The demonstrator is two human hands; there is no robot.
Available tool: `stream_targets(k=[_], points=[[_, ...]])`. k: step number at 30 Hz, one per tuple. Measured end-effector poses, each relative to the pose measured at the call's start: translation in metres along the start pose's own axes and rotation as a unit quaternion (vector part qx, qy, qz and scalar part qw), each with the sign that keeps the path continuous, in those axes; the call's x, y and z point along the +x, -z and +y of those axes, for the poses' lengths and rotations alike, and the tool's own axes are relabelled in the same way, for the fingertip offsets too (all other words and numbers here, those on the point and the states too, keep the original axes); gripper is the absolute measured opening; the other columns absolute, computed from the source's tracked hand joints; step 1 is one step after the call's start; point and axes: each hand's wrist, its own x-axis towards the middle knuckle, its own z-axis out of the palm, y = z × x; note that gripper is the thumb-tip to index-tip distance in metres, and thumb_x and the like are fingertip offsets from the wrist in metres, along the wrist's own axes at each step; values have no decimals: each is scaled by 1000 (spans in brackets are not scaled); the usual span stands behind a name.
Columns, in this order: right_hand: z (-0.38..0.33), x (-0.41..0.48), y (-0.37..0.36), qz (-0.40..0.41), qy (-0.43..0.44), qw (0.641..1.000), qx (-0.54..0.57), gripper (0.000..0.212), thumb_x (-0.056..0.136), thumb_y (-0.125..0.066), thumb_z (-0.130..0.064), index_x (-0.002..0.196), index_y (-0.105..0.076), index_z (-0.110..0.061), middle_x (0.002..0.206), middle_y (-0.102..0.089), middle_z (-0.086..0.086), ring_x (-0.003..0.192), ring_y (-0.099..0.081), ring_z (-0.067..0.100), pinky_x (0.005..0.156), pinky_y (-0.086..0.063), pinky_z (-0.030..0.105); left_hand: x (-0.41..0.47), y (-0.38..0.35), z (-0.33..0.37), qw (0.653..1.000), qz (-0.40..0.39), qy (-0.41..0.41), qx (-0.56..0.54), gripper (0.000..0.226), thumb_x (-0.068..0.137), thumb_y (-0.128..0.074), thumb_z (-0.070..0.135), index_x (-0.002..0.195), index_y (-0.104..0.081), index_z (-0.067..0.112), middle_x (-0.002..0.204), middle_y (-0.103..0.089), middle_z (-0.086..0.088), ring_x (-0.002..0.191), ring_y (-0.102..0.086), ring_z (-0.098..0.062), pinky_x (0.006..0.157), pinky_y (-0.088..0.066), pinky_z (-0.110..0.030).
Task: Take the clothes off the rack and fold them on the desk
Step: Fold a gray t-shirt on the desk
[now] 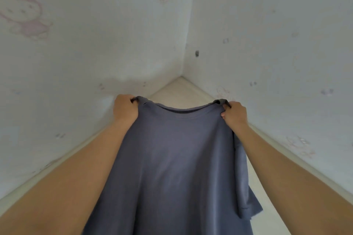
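A grey-blue T-shirt (172, 158) is stretched out in front of me, collar at the far end. My left hand (125, 108) grips its left shoulder and my right hand (234, 113) grips its right shoulder, both fists closed on the cloth. The shirt's body runs back toward me between my forearms and out of the bottom of the view. One sleeve (245, 187) hangs folded at the right. The pale desk surface (179, 90) shows beyond the collar, in the corner of the room. The rack is out of view.
Two walls with pale cartoon-cat wallpaper (76, 44) meet in a corner (184, 59) just behind the desk. A strip of the light desk top (267, 206) shows along the right side of the shirt.
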Motion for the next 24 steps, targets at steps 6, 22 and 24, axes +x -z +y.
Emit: stream_targets(k=[6, 22, 24], points=[[-8, 77, -25, -3, 60, 998, 10, 24, 96, -49, -12, 73, -55, -9, 96, -66, 23, 91, -59, 35, 65, -30, 31, 60, -44, 4, 998, 57, 37, 2, 26, 88, -47, 0, 63, -49, 2, 66, -45, -19, 64, -37, -23, 53, -23, -34], [60, -2, -79, -264, 105, 955, -87, 42, 98, -51, -19, 139, -48, -9, 147, -43, 7, 136, -39, 23, 110, -25, 25, -79, -98, -77, 960, -192, -100, 179, 57, 89, -62, 15, 143, -42, 12, 153, -30, -13, 137, -35, -31, 114, -31, -40], [76, -43, -83, -257, 120, 953, -104, 45, 98, -52, -18, 141, -45, -10, 150, -39, 8, 139, -34, 22, 113, -24, 28, -124, -96, -89, 949, -213, -120, 198, 51, 91, -60, 20, 140, -47, 14, 152, -35, -11, 140, -33, -29, 116, -27, -38]])
